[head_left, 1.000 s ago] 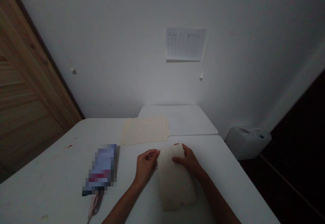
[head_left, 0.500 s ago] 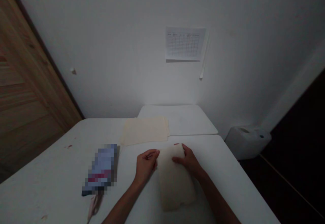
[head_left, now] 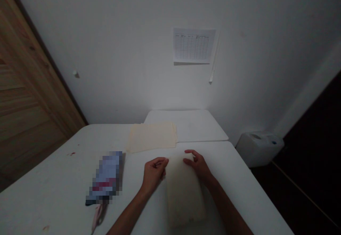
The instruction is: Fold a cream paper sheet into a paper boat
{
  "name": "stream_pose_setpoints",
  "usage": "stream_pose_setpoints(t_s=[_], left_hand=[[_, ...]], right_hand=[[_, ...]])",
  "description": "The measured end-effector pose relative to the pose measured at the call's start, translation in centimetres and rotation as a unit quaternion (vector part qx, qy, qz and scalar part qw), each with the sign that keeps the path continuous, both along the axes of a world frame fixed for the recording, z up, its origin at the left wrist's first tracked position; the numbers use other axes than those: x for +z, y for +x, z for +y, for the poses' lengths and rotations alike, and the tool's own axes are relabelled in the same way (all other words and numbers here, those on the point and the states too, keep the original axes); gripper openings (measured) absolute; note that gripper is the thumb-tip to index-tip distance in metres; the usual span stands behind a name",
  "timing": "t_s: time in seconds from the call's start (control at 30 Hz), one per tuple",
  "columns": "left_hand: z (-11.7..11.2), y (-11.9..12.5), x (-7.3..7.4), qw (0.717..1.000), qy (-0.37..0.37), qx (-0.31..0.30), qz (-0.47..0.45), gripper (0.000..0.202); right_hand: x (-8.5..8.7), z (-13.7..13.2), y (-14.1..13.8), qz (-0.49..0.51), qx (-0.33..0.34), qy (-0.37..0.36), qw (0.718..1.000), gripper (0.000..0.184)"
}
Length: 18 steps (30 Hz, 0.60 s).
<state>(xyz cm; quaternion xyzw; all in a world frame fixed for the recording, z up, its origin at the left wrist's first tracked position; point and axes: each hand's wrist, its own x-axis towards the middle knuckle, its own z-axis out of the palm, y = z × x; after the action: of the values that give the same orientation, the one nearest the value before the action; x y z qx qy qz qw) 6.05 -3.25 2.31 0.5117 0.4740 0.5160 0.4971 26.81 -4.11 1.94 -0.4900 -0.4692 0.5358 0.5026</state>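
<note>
A hand could pass between the blurred blue thing (head_left: 106, 173) and the left hand (head_left: 154, 171); the wall (head_left: 128, 57) barred the way beyond the table (head_left: 234, 174).

The held sheet (head_left: 185, 196) looks matt and papery, the tabletop (head_left: 153, 213) smooth.

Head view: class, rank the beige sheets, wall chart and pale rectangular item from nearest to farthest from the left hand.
1. Pale rectangular item: at the left hand, to its right.
2. Beige sheets: ahead, lying flat.
3. Wall chart: beyond, higher up.
</note>
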Motion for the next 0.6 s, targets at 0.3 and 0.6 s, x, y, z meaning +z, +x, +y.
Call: stream_pose_setpoints(t_s=[0.3,0.6], left_hand=[[-0.01,0.05,0.1,1.0,0.003,-0.022,0.009,0.037],[-0.03,-0.03,0.0,1.0,-0.007,-0.015,0.007,0.041]], right_hand=[[0.36,-0.01,0.0,0.01,-0.051,-0.003,0.999,0.066],[0.76,-0.18,-0.02,0.015,-0.047,0.01,0.999,0.066]])
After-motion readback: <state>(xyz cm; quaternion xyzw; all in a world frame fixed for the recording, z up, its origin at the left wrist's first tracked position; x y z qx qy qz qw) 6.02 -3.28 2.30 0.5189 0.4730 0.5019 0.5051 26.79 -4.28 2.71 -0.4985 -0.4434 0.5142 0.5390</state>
